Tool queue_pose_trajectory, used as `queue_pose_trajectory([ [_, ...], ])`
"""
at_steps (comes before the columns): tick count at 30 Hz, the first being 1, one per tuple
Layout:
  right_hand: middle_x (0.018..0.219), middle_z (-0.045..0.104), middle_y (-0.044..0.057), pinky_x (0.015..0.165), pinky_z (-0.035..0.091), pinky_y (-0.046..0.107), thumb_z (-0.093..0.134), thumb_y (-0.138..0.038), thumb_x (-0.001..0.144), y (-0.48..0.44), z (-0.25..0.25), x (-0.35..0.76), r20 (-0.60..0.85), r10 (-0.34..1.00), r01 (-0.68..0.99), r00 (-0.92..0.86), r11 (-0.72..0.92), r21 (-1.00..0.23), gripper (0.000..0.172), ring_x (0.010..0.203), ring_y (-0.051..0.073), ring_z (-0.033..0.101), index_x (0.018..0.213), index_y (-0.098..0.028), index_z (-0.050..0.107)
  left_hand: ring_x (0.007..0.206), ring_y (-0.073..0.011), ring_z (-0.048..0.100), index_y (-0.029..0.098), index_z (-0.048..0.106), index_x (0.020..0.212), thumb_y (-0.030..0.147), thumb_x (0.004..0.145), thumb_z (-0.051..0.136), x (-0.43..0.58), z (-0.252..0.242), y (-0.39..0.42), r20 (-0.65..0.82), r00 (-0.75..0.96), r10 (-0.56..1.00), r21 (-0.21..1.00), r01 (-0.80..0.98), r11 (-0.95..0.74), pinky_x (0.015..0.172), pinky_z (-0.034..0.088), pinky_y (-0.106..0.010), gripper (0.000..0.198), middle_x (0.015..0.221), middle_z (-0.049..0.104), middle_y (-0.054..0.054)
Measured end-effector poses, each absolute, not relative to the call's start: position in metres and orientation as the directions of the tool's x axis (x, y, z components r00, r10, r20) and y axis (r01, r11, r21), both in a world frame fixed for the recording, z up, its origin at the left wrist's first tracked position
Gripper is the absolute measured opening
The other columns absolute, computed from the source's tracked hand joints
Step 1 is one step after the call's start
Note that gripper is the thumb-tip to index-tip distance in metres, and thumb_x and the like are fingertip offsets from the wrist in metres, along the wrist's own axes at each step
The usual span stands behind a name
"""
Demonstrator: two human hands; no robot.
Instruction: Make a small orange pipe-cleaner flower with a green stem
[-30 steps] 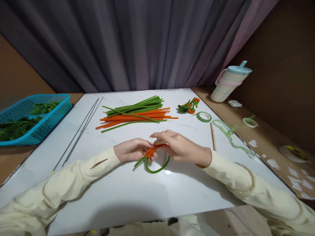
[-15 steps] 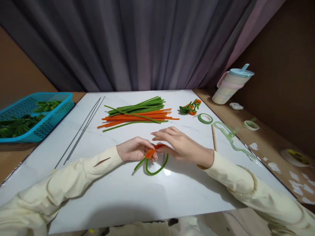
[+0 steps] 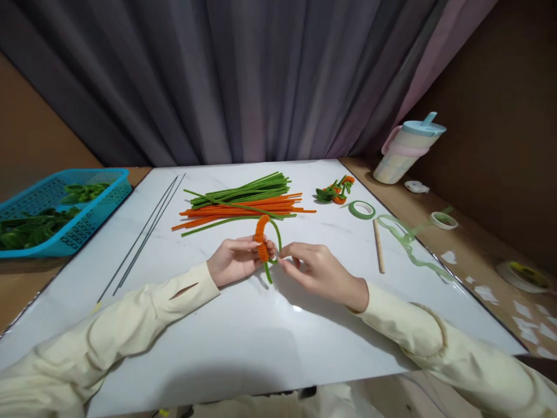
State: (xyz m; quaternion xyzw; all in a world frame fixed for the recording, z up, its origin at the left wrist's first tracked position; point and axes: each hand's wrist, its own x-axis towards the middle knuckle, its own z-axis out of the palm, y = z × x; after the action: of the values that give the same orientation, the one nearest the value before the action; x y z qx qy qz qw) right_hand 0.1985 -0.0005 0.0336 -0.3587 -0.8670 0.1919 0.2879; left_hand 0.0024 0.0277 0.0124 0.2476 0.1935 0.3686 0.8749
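Above the white board (image 3: 243,342), my left hand (image 3: 237,259) pinches an orange coiled piece (image 3: 263,231), which curves upward from the fingers. A green pipe cleaner (image 3: 278,232) arcs from its top round to the right, and a green end points down below it. My right hand (image 3: 319,270) has thumb and forefinger pinched on the green loop at its right side. Behind the hands lie green pipe cleaners (image 3: 256,188) and orange pipe cleaners (image 3: 243,209). Finished orange and green pieces (image 3: 335,190) sit at the back right.
A blue basket (image 3: 98,217) with green leaf shapes stands left, beside thin wires (image 3: 150,235). On the right are green tape (image 3: 362,210), a wooden stick (image 3: 379,247), loose green ribbon (image 3: 409,249), another tape roll (image 3: 444,220), paper scraps and a tumbler (image 3: 407,151).
The orange piece has turned from lying slantwise to standing upright, with its green loop now at the right. My right hand has moved lower, from the orange part to the green loop.
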Motion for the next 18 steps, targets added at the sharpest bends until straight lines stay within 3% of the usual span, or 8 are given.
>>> queue_pose_trajectory([
  [4, 0.084, 0.065, 0.003, 0.057, 0.04, 0.019, 0.05, -0.021, 0.084, -0.0004, 0.0271, 0.1923, 0.291, 0.768, 0.448, -0.57, 0.588, -0.674, 0.015, 0.058, 0.008, 0.052, 0.093, -0.014, 0.061, 0.084, -0.0149, 0.059, 0.008, 0.064, 0.08, 0.001, 0.069, 0.055, 0.0019, 0.0127, 0.0291, -0.133, 0.634, 0.762, 0.589, -0.568, 0.575, 0.085, 0.044, -0.025, 0.016, 0.081, 0.064, -0.007],
  [9, 0.074, 0.064, 0.0, 0.057, 0.039, 0.018, 0.054, -0.021, 0.083, 0.0021, 0.0263, 0.1908, 0.197, 0.815, 0.456, -0.544, 0.485, -0.746, 0.011, 0.057, 0.007, 0.051, 0.086, -0.015, 0.063, 0.082, -0.0158, 0.06, 0.009, 0.062, 0.082, -0.002, 0.067, 0.053, 0.0014, 0.0144, 0.0288, -0.145, 0.63, 0.763, 0.607, -0.553, 0.571, 0.082, 0.044, -0.027, 0.021, 0.079, 0.063, -0.006],
  [13, 0.07, 0.061, 0.001, 0.057, 0.038, 0.018, 0.051, -0.018, 0.084, 0.0037, 0.0254, 0.1918, 0.235, 0.76, 0.442, -0.606, 0.568, -0.695, 0.013, 0.058, 0.008, 0.05, 0.082, -0.015, 0.064, 0.086, -0.0189, 0.059, 0.01, 0.062, 0.08, 0.0, 0.066, 0.053, 0.0005, 0.0138, 0.0288, -0.162, 0.644, 0.748, 0.643, -0.506, 0.575, 0.082, 0.044, -0.031, 0.019, 0.08, 0.064, -0.007],
  [18, 0.068, 0.06, 0.002, 0.057, 0.036, 0.02, 0.044, -0.02, 0.088, 0.0017, 0.0213, 0.1921, 0.303, 0.668, 0.456, -0.68, 0.708, -0.539, 0.021, 0.059, 0.01, 0.05, 0.076, -0.015, 0.06, 0.097, -0.024, 0.057, 0.012, 0.059, 0.068, 0.002, 0.064, 0.053, -0.0004, 0.011, 0.0301, -0.173, 0.659, 0.732, 0.656, -0.477, 0.585, 0.09, 0.04, -0.038, 0.013, 0.08, 0.065, -0.007],
])
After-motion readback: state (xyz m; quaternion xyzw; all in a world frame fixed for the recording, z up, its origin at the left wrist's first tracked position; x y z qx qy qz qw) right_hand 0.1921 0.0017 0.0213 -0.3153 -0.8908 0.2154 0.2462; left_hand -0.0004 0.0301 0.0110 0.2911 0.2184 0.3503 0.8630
